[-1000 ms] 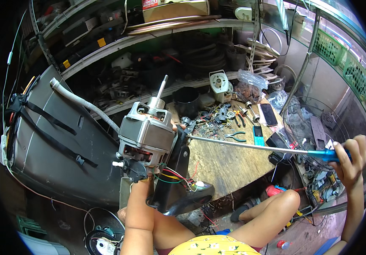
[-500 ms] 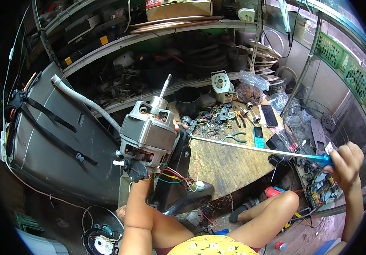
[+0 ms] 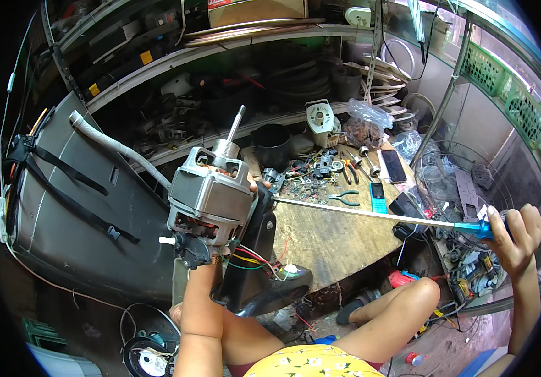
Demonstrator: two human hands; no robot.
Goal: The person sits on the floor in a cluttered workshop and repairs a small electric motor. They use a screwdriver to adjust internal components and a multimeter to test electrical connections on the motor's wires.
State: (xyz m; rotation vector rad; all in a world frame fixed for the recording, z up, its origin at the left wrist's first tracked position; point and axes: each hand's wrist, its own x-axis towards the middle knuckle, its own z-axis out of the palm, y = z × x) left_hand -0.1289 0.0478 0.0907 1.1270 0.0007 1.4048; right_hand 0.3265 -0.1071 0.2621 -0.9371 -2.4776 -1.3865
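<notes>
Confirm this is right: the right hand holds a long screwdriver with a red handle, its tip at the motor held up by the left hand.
Not quite: in the head view the screwdriver handle is blue, not red. The right hand grips it, tip at the motor that the left hand supports.

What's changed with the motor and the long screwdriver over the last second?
Little: the right hand shifted slightly along with the blue handle of the long screwdriver, whose tip stays at the fan motor. The left hand still holds the motor from below; nothing was released.

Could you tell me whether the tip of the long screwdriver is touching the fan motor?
Cannot tell. In the head view, the long screwdriver reaches the fan motor, but its tip is hidden at the motor's edge.
</notes>
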